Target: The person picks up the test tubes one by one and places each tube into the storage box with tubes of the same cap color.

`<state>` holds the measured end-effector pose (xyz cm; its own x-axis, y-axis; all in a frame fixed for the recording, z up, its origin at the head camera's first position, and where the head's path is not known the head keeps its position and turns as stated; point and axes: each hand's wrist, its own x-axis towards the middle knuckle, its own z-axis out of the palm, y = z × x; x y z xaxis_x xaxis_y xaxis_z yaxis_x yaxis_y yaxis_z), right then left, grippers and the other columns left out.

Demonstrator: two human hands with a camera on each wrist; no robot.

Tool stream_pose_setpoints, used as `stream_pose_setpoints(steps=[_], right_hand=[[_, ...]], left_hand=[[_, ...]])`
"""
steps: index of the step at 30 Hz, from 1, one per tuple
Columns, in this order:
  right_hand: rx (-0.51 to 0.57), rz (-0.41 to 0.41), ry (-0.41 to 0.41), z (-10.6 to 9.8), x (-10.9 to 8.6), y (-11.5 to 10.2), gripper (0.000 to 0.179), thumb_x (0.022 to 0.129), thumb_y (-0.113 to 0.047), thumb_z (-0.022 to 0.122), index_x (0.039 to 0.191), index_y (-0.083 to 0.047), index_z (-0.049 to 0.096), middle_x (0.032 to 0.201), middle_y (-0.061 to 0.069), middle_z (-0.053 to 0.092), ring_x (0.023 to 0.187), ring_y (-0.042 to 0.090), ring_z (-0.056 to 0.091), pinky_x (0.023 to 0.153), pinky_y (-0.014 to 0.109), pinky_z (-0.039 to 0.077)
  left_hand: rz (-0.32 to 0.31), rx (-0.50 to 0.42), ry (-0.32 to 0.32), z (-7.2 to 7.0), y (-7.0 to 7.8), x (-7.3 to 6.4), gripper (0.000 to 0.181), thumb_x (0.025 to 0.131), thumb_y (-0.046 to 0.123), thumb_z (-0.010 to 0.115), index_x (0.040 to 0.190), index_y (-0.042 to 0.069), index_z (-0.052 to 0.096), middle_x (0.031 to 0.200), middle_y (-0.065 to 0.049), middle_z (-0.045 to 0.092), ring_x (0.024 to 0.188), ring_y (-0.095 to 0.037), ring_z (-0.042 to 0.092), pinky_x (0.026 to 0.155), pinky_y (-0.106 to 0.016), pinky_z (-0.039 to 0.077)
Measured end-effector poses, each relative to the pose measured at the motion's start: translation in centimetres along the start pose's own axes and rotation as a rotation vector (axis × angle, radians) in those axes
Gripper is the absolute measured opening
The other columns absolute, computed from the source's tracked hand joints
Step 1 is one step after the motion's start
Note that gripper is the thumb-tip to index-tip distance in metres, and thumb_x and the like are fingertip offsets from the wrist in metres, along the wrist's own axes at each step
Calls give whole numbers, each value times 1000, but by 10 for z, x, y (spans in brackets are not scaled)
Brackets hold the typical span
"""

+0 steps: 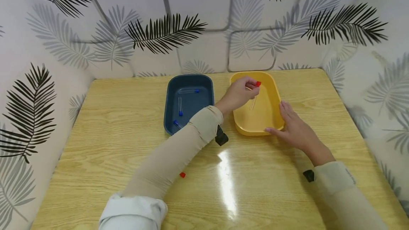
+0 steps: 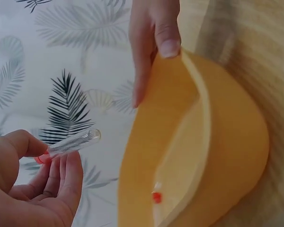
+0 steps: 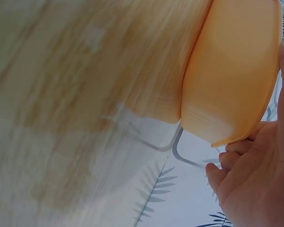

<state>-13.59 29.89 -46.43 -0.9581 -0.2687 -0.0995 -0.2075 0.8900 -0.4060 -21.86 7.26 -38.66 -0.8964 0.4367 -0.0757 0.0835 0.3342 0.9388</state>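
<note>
My left hand (image 1: 240,93) is over the yellow bin (image 1: 239,123). Between its thumb and fingers it pinches a clear test tube (image 2: 78,141) by its red cap (image 1: 258,84). In the left wrist view, another red cap (image 2: 156,196) shows inside the bin, with a bit of something clear beside it. My right hand (image 1: 297,130) holds the bin's near right corner, thumb at the front rim and fingers along the right side. A clear tube shows below my left hand in the head view; whether it is the held one I cannot tell.
A dark blue bin (image 1: 166,113) stands left of the yellow one and holds several blue-capped tubes (image 1: 180,107); my left forearm covers its near right corner. A red cap (image 1: 182,175) peeks out beside my left sleeve on the wooden table (image 1: 262,180). Leaf-patterned walls surround the table's back and sides.
</note>
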Motion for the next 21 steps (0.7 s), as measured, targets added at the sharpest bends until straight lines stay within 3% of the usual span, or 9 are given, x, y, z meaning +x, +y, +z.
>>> stream_pose_setpoints(steps=[8,15,21], right_hand=[[-6,2,1,0,1,2,106,81,-66,54,148,-3,2,155,12,0,141,25,0,108,52,15],[0,-14,23,1,0,4,105,81,-63,57,148,-3,3,154,12,1,141,24,1,108,52,16],[8,-21,40,2,-1,4,105,81,-62,57,149,-3,4,154,14,3,141,25,2,109,51,16]], left_hand=[[-137,-282,94,39,-20,19,18,90,12,61,104,0,60,89,-6,62,70,-13,60,69,-24,54],[-246,-375,165,68,-38,28,19,91,10,60,106,-2,61,81,-4,61,65,-11,59,68,-25,54],[-314,-523,162,86,-52,35,25,90,8,61,111,-4,60,83,-4,60,70,-13,61,68,-25,54]])
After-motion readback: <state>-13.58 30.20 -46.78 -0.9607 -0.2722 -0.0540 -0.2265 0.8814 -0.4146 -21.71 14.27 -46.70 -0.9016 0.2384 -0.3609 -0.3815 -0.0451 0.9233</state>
